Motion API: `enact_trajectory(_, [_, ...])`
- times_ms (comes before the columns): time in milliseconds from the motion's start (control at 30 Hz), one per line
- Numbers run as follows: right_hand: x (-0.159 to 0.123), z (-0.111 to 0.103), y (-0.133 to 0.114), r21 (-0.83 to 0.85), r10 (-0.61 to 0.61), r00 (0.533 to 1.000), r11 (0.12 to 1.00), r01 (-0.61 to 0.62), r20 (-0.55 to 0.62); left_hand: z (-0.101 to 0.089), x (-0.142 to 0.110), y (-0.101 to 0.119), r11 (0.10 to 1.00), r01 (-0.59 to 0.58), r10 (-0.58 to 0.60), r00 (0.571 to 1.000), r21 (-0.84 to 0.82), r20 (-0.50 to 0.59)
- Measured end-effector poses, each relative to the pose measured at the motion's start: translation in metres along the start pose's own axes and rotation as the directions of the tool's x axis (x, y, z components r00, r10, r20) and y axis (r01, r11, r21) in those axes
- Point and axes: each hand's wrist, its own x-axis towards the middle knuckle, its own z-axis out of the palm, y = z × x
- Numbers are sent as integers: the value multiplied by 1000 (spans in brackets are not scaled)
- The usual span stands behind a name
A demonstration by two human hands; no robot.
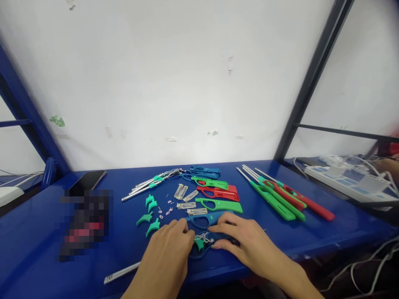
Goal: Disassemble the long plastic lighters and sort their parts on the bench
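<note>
My left hand point(170, 245) is closed around the front of an opened blue lighter point(222, 236) near the table's front edge. The lighter's silver tube point(122, 273) sticks out on the far side of that hand. Thumb and fingers of my right hand point(247, 238) grip the lighter's handle from its other end. Between my hands show a green trigger point(198, 243) and thin white wires point(204, 236). Just behind lies a blue shell half point(199, 221), close to my right fingers. My fingers hide much of the lighter's inside.
Loose green triggers point(152, 226), clear fuel tanks point(186, 205) and tiny parts lie at centre. Behind are coloured shell halves point(220, 205) and wired tubes point(140, 190). Several whole lighters point(280, 203) lie right; a phone point(89, 182) and a pixelated item point(85, 226) lie left.
</note>
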Motion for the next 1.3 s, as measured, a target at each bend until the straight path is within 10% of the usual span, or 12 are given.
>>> enact_trajectory(633, [-5,3,-3,-8,27,998,1000,-27,-49,9,-5,-11,996,44,-40,998,-81,58])
enact_trajectory(1133, [-5,5,-2,-4,30,998,1000,-31,-59,5,3,-17,949,194,-252,940,-247,-231])
enact_trajectory(1300, [-5,4,-3,1,30,997,1000,-30,-66,-2,-11,-21,960,220,-246,958,-175,-146])
